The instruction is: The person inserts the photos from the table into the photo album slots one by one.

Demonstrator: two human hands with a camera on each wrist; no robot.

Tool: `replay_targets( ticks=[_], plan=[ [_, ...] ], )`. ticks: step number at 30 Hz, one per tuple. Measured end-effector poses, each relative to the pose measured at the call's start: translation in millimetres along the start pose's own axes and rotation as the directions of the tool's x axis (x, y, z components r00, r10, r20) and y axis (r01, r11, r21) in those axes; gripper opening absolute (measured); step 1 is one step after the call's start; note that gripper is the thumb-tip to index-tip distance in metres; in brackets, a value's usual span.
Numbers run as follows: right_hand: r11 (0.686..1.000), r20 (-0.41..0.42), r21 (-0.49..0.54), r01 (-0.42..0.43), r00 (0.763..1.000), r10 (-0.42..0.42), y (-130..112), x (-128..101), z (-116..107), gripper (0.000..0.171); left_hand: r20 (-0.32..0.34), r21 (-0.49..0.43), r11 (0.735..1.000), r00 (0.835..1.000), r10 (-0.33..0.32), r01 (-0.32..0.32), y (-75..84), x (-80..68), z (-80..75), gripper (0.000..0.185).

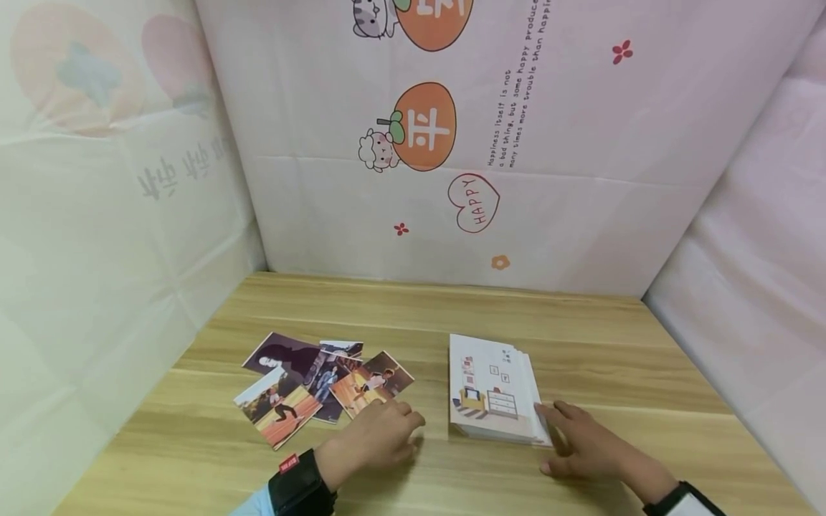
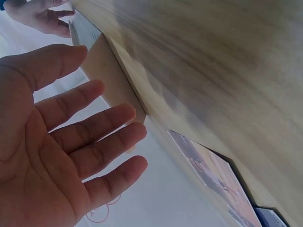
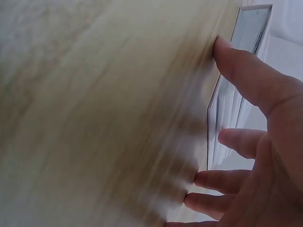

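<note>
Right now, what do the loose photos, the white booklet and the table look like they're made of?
Photos: thin printed paper, probably glossy; they lie flat and overlap.
Booklet: stacked card or paper pages, matte printed cover; layered edges show by the right hand.
Table: pale wood-grain surface, possibly laminate.

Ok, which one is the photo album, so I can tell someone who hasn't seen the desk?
Start at the wooden table and look right of centre. The photo album is the thick white book lying flat, with the right hand at its near corner. Unlike the loose photos fanned out to its left, it is one bound block with a drawn sofa and dresser on the cover.
</note>
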State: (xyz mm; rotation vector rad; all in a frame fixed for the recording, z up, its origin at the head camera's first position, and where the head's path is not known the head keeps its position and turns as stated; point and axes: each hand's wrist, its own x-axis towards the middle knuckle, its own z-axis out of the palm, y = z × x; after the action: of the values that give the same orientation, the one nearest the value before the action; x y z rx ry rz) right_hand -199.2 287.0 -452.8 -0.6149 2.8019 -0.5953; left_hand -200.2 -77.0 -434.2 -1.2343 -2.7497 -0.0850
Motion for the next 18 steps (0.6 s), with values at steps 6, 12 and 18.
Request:
replay_targets(
  ticks=[6, 12, 18],
  plan=[
    [1.0, 0.003, -0.011, 0.014, 1.0, -0.014, -0.9, -1.0, 0.8, 0.091, -0.026, -0.003, 1.0, 0.999, 0.022, -0.022, 2.4, 3.7, -2.4, 0.028],
    [1.0, 0.002, 0.004, -0.02, 1.0, 0.02, -1.9, -1.1, 0.8, 0.091, -0.062, -0.003, 0.998, 0.996, 0.059, -0.059, 10.7, 28.5, -6.9, 0.032],
    [1.0, 0.004, -0.005, 0.002, 1.0, -0.002, -1.7, -1.1, 0.3, 0.092, -0.008, -0.04, 0.998, 0.999, 0.049, -0.049, 27.7, 65.8, -6.3, 0.041]
  ],
)
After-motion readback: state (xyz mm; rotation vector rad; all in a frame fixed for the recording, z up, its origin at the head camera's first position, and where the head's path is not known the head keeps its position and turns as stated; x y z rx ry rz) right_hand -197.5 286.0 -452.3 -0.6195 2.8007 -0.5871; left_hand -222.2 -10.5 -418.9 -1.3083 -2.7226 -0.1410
